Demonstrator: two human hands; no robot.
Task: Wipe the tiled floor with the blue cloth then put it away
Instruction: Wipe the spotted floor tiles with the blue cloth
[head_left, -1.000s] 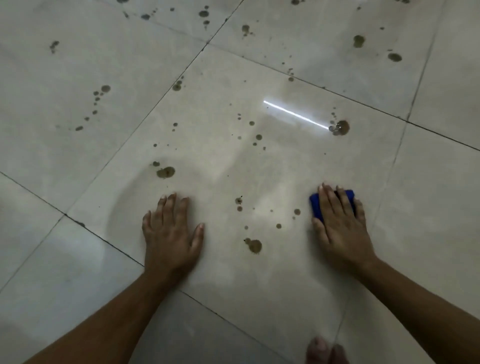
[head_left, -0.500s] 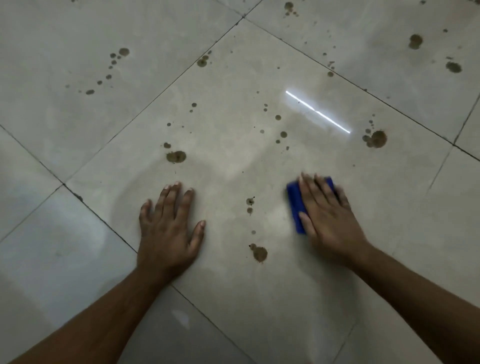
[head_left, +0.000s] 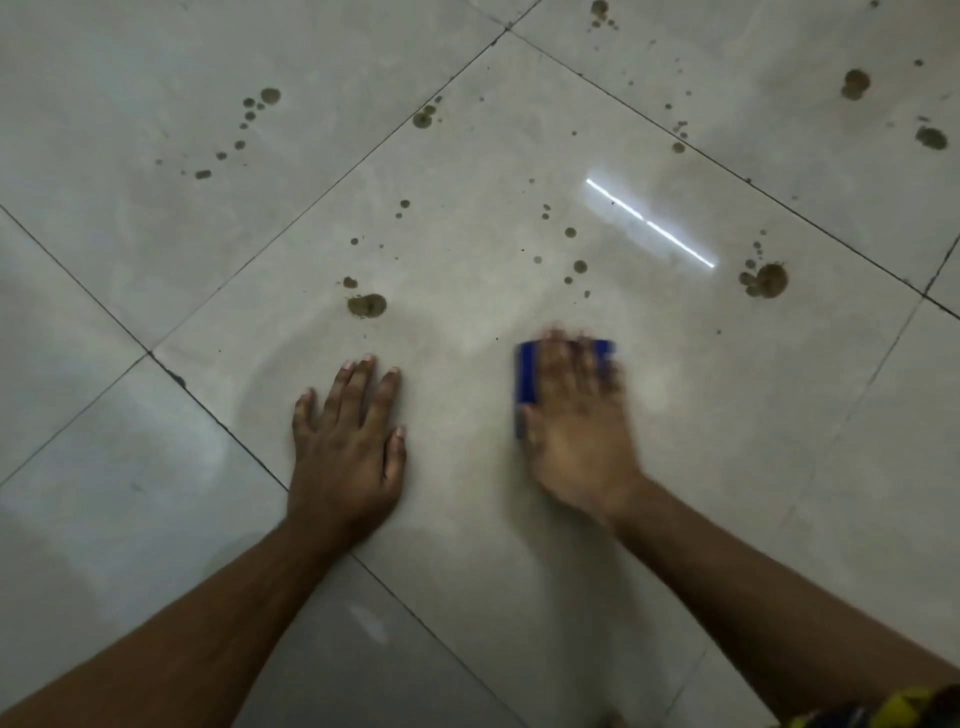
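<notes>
Down on the tiled floor (head_left: 519, 597), the right hand (head_left: 576, 431) lies flat and blurred on the blue cloth (head_left: 527, 371), pressing it to the tile with fingers spread, not clenched; the cloth peeks out at the hand's 10 and 12 o'clock. At the cloth's 9 o'clock the left hand (head_left: 348, 441) rests palm-down, open, holding nothing. Brown spots (head_left: 368, 305) lie at its 12 o'clock.

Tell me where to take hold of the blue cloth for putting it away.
Take the folded blue cloth by its exposed left edge, coming from the left: it lies flat on the tiled floor, and the right hand covers the rest.
</notes>
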